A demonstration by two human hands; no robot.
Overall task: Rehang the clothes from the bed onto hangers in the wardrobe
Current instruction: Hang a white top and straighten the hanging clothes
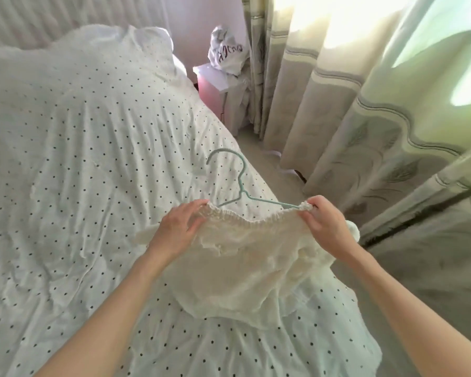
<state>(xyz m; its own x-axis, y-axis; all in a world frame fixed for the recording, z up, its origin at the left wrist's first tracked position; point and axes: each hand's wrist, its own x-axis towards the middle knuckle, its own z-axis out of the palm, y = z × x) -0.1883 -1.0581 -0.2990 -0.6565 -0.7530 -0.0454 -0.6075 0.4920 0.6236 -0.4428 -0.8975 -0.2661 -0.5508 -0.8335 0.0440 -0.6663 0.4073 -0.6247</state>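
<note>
A cream, gauzy garment [245, 268] with a ruffled elastic neckline lies spread over the near right part of the bed [79, 159]. A pale teal wire hanger [241, 183] sticks out of the neckline, its hook pointing away from me and its lower half hidden inside the cloth. My left hand [178, 229] grips the left end of the neckline. My right hand [325, 225] pinches the right end, where the hanger's arm enters the fabric.
The bed has a white cover with small dark dots and a pillow [147, 47] at the far end. A pink nightstand [215, 85] with a white plastic bag [227, 51] stands beyond it. Long curtains [365, 104] hang along the right, above grey carpet [433, 281].
</note>
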